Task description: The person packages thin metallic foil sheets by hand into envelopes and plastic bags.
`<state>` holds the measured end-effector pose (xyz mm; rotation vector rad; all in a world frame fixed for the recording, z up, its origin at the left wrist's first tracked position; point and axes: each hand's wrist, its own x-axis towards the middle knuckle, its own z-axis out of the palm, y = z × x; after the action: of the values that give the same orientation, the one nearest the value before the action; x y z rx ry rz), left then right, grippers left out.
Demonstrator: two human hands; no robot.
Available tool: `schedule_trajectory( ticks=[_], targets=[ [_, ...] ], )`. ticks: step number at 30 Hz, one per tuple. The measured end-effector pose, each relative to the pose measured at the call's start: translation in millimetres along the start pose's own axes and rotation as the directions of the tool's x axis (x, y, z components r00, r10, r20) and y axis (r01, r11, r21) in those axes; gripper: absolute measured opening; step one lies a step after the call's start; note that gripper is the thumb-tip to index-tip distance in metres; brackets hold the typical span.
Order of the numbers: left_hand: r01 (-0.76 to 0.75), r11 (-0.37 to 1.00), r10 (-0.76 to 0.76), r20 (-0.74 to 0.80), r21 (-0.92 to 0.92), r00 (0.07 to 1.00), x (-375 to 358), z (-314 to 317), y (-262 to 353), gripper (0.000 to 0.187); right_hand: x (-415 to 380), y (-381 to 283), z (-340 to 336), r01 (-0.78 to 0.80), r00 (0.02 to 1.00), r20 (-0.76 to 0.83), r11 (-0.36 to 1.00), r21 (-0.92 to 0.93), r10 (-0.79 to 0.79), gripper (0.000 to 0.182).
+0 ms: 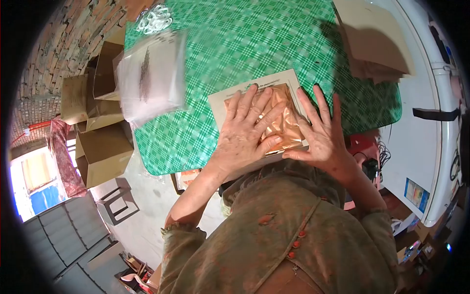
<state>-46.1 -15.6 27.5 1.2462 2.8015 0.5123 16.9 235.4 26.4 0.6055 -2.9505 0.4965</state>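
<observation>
A shiny copper-coloured packet [282, 122] lies on a pale printed sheet [218, 102] at the near edge of the green checked table. Flat on the packet's left part rests my left hand [245, 130], its fingers spread and pointing away from me. My right hand [320, 137] is at the packet's right edge, fingers apart, over the border of the sheet. Neither hand grips anything. Part of the packet and the sheet is hidden under the hands.
Clear plastic bags [152, 78] are stacked at the table's left, with white loops [154, 19] beyond them. Brown sheets [374, 39] lie at the right. Open cardboard boxes [104, 152] stand left of the table; a white appliance [416, 161] stands right.
</observation>
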Motion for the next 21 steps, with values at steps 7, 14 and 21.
schedule_trajectory(
  ticks=[7,14,21],
  targets=[
    [0.011,1.0,-0.011,0.008,-0.008,1.0,-1.7,-10.2,-0.1,0.082,-0.9,1.3,3.8,-0.009,1.0,-0.029,0.999,0.035,0.01,0.093],
    [-0.073,0.997,0.073,0.008,-0.009,0.997,13.7,-43.5,-5.8,0.07,-1.4,0.7,5.4,-0.028,1.0,-0.007,0.999,0.037,0.028,0.097],
    [-0.192,0.948,0.182,-0.062,-0.253,0.981,33.0,-7.0,-28.9,0.06,-0.4,-0.6,4.9,-0.046,0.998,-0.038,0.998,0.037,0.048,0.102]
  ],
)
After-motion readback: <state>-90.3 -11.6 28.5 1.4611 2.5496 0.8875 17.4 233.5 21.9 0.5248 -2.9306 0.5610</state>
